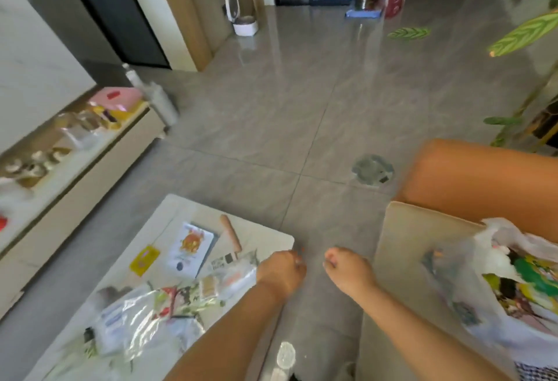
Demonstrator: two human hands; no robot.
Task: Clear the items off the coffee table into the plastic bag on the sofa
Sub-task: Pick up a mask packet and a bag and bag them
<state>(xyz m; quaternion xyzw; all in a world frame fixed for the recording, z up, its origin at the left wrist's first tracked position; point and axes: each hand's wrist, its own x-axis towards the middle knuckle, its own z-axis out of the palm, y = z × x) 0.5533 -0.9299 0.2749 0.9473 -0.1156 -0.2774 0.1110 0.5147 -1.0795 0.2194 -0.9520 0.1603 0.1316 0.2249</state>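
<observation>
The white coffee table (265, 238) at lower left carries a yellow card (144, 260), a leaflet with an orange picture (190, 249), a wooden-handled tool (230, 235) and several clear plastic packets (145, 320). My left hand (282, 272) hovers at the table's right edge with its fingers curled, touching the end of a clear packet (238, 279); blur hides whether it grips it. My right hand (347, 272) hangs over the floor gap between table and sofa, fingers loosely bent, nothing in it. The plastic bag (489, 305) lies open on the sofa at right, with colourful wrappers inside.
The sofa has a beige seat (407, 247) and an orange cushion (471, 178). A low TV cabinet (78, 175) with jars and boxes runs along the left. A clear round object (373, 169) lies on the grey tiled floor. Plant leaves (525, 33) hang at top right.
</observation>
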